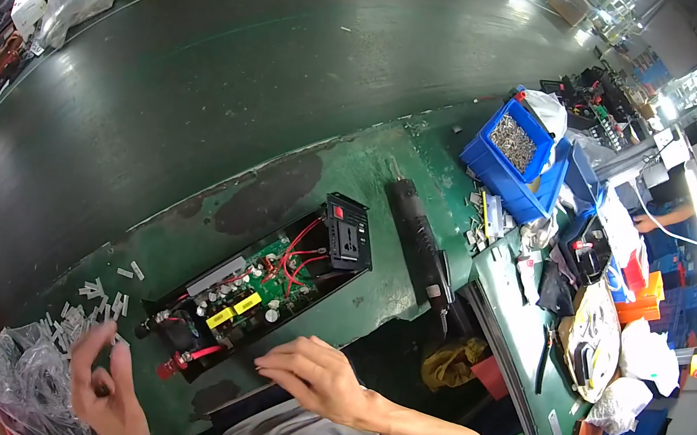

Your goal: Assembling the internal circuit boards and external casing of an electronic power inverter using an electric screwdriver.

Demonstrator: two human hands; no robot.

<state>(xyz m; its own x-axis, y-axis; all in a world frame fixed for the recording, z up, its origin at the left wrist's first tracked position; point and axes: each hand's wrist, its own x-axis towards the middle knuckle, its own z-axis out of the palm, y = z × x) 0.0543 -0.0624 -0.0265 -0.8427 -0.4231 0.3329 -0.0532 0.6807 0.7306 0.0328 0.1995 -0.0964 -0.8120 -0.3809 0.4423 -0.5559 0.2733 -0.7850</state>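
A long black metal housing without its cover lies at a slant on the green bench. Its green circuit board carries capacitors and two yellow-wrapped parts, with red wires running to a black end panel. Red terminals stick out at its near left end. My left hand is beside a scatter of small whitish strips, its thumb and a finger apart with nothing visible between them. My right hand hovers by the housing's near side, fingers loosely extended, holding nothing I can see.
A black power screwdriver lies right of the housing. Blue bins, one with small metal parts, stand farther right. Clear plastic bags crowd the near left. A wide dark green belt runs beyond the bench. Other people's arms show at both sides.
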